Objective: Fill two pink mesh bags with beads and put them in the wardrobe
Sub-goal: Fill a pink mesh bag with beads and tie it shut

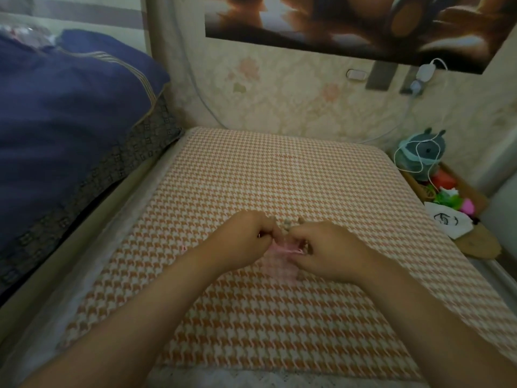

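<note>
now left hand (246, 236) and right hand (331, 249) at the mouth of a pink mesh bag (279, 263)

pinches the bag's upper left edge with the left hand, fingers curled in, knuckles up. pinches the upper right edge with the right hand, curled the same way. holds both hands close, fingertips almost meeting over the bag's mouth. leaves the rest of the bag flat on the orange-and-white houndstooth cloth (279, 175), on the near side of the hands, pale and see-through. shows a few small greyish beads (288, 223) on the cloth just beyond the fingertips; cannot tell whether any sit inside the bag. has dark blue bedding (70, 107) with a patterned border piled along the cloth's left side. carries, on the far floral wall, the lower part of a poster (349, 23) and a white charger (425, 70) with a cable trailing down. tucks a teal plush toy (419, 155) at the cloth's far right corner, cable looped over it, and nearer, a wooden tray (475, 196) of bright odds and ends.
</note>
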